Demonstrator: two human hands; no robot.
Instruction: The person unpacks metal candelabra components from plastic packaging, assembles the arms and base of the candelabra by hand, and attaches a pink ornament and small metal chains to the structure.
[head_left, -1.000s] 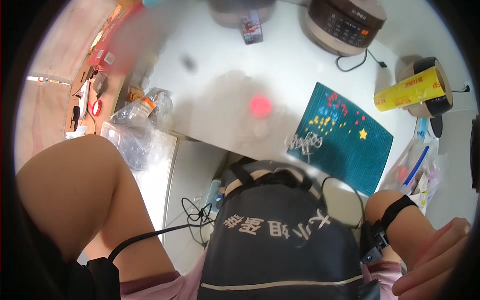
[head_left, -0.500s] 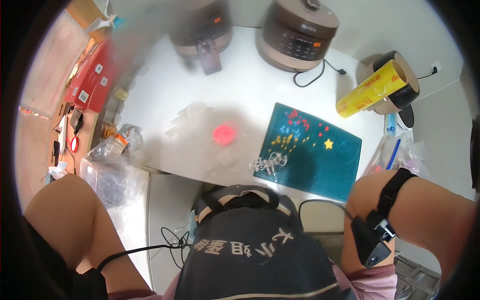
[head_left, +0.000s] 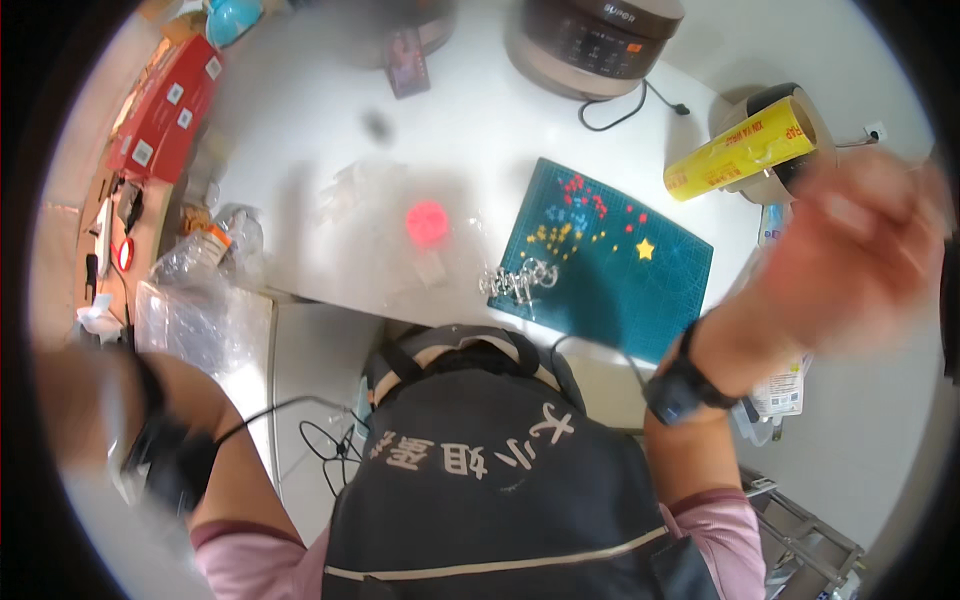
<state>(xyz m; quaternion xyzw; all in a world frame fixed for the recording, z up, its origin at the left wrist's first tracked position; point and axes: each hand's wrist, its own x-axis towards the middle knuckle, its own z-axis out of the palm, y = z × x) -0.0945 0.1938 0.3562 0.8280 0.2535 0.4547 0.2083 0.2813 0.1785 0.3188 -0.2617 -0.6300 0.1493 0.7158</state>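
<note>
My right hand (head_left: pixel 860 250) is raised at the right, beside the yellow roll; motion blur hides its fingers. At the far left edge, my left hand (head_left: pixel 78 410) is also smeared, and what it holds, if anything, does not show. A green cutting mat (head_left: pixel 665 280) lies on the white table between them. On it are small red pieces (head_left: pixel 585 197), blue pieces (head_left: pixel 565 217), yellow pieces (head_left: pixel 548 238) and a larger yellow star (head_left: pixel 645 249). Silvery rings and clasps (head_left: pixel 522 281) sit at its near left corner. Left of the mat is a bright pink round thing (head_left: pixel 427 223) among clear plastic.
At the back stand a brown cooker (head_left: pixel 590 50) and another cooker, with a phone (head_left: pixel 405 62) against it. A yellow roll (head_left: pixel 740 150) leans at the right. The left side has a red box (head_left: pixel 165 110) and clear plastic bags (head_left: pixel 200 325). My dark apron (head_left: pixel 490 480) fills the lower middle.
My right hand has come into view, raised at the right. My left forearm has swung to the left edge. The view has shifted, so the table sits higher in the picture.
</note>
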